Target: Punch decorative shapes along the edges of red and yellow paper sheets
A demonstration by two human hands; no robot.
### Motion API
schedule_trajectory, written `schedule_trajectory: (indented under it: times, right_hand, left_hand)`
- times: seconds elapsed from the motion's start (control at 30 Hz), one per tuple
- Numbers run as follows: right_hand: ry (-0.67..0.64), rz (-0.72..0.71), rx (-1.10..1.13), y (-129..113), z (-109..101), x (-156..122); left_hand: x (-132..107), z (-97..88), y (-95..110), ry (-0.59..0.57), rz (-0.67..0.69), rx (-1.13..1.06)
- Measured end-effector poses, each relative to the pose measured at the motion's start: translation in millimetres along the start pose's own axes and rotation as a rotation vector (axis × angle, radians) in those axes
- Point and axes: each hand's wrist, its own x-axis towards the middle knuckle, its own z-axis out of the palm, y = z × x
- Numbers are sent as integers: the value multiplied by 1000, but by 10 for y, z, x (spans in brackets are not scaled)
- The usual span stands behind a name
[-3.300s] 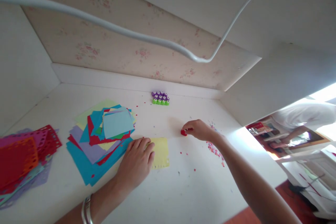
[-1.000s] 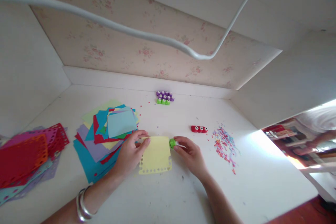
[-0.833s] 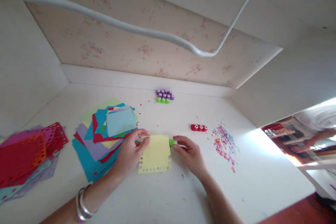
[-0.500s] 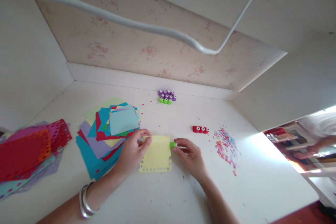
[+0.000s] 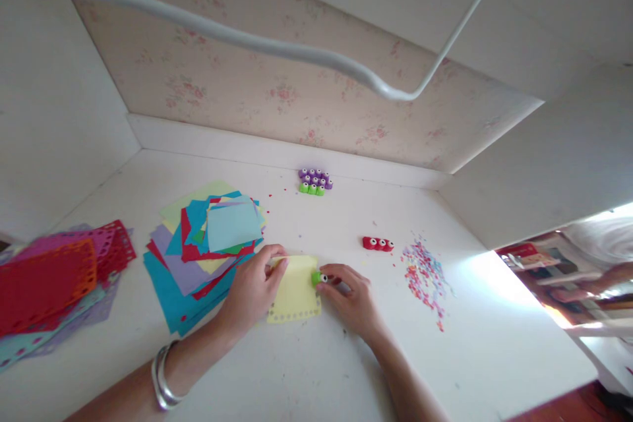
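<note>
A pale yellow paper square (image 5: 295, 293) with punched holes along its lower edge lies on the white table (image 5: 346, 369). My left hand (image 5: 252, 290) pinches the sheet's upper left corner, fingers closed on it. My right hand (image 5: 352, 300) holds a small green punch (image 5: 317, 278) pressed onto the sheet's right edge.
A loose stack of coloured paper squares (image 5: 205, 247) lies left of the sheet. Punched red, orange and purple sheets (image 5: 54, 283) sit at the far left. Purple and green punches (image 5: 314, 181) stand by the back wall, red punches (image 5: 377, 244) and confetti (image 5: 425, 277) to the right. A white cable (image 5: 237, 39) hangs overhead.
3.3 s ago my right hand held a red punch further right; the red punches now stand on the table. Since 1 s ago the green punch has slid left onto the yellow sheet's edge.
</note>
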Motion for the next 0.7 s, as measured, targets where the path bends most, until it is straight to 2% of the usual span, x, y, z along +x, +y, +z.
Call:
schedule_trajectory:
  times: [0.2, 0.3, 0.4, 0.5, 0.6, 0.7]
  right_hand:
    - [13, -48, -46, -56, -22, 40]
    - [88, 5, -74, -87, -40, 127]
    - [148, 27, -151, -135, -58, 307]
    - [158, -24, -329, -215, -60, 554]
    - [91, -99, -571, -303, -10, 757]
    - [-3, -144, -773, -359, 79, 835]
  left_hand:
    - [-48, -15, 65, 88, 320, 239]
    - [-122, -50, 128, 43, 419, 370]
    - [-213, -66, 174, -64, 447, 445]
    - [-273, -60, 192, -133, 438, 519]
    - [-283, -49, 182, -177, 401, 556]
    - [-276, -38, 158, -199, 374, 562]
